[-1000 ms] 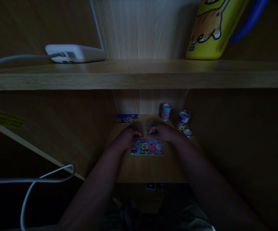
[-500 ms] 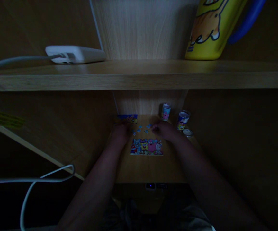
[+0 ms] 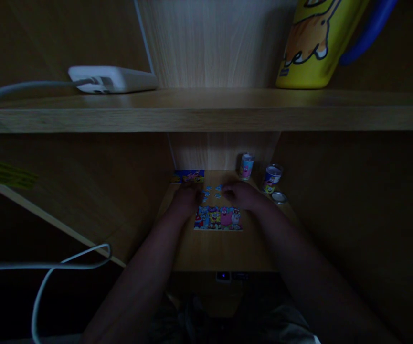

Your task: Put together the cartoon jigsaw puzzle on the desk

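A partly built cartoon jigsaw puzzle (image 3: 218, 218) lies flat on the lit strip of a wooden desk (image 3: 220, 251). Several loose blue pieces (image 3: 211, 191) are scattered just behind it. My left hand (image 3: 187, 198) rests at the puzzle's upper left corner, fingers curled beside the loose pieces. My right hand (image 3: 240, 195) sits at the upper right, fingertips down among the loose pieces. The scene is very dark, so whether either hand pinches a piece is unclear.
A printed reference picture (image 3: 188, 176) lies at the back left. Two small cartoon tins (image 3: 246, 166) (image 3: 272, 178) and a round lid (image 3: 280, 197) stand at the back right. A shelf (image 3: 206, 112) overhead carries a white charger (image 3: 113, 79) and yellow mug (image 3: 315, 40). White cable (image 3: 70, 260) loops left.
My left hand moved out to the left, away from the puzzle's top edge, then came partway back toward the loose pieces. My right hand stayed near the loose pieces.
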Tool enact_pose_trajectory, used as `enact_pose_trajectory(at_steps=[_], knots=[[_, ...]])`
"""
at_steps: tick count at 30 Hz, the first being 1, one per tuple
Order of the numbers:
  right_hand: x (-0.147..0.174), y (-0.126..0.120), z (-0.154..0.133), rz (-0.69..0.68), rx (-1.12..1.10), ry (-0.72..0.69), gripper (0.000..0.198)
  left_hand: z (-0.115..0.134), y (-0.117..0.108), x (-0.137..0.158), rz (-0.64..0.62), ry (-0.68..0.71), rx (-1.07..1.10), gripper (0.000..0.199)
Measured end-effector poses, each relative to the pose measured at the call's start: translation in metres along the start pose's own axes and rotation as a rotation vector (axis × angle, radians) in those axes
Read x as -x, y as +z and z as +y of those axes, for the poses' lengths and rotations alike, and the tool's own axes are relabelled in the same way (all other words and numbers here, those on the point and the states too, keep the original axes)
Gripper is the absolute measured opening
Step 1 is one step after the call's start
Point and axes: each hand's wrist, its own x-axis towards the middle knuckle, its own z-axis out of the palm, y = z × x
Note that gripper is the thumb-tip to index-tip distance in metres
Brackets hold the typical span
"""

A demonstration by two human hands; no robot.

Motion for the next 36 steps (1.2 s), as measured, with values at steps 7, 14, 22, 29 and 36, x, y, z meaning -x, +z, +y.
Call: enact_pose_trajectory(at_steps=[7, 14, 22, 29, 36], knots=[[0.000, 0.008, 0.004, 0.067, -0.043, -0.040, 0.033, 0.002, 0.002, 0.001, -0.012, 0.049, 0.057, 0.014], [-0.001, 0.013, 0.009, 0.025, -0.140, -0.165, 0.027, 0.004, 0.005, 0.000, -0.041, 0.200, 0.145, 0.017], [0.000, 0.004, 0.007, 0.073, -0.221, -0.268, 0.026, 0.010, 0.000, 0.000, -0.077, 0.468, 0.401, 0.015], [0.002, 0.003, 0.017, -0.004, -0.260, -0.165, 0.018, 0.006, -0.001, 0.002, -0.158, 0.469, 0.428, 0.030], [0.004, -0.001, 0.009, -0.143, -0.357, -0.069, 0.015, 0.000, 0.002, 0.001, -0.234, 0.364, 0.449, 0.028]])
